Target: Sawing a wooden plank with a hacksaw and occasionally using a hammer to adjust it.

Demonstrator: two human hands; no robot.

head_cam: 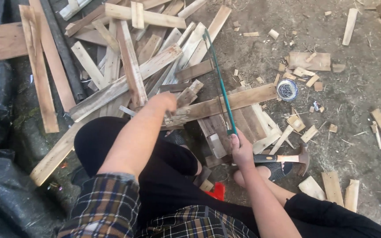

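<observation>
Bow saw [219,79], long axis running away upward, in closed right grip [240,150]; left hand [164,102] clamping plank [225,103].

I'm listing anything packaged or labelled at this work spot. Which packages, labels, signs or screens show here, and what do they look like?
Round tin: on the ground right of the wooden slats, open, blue-and-white rim, dark nails inside.
No labels, signs or screens show.
</observation>
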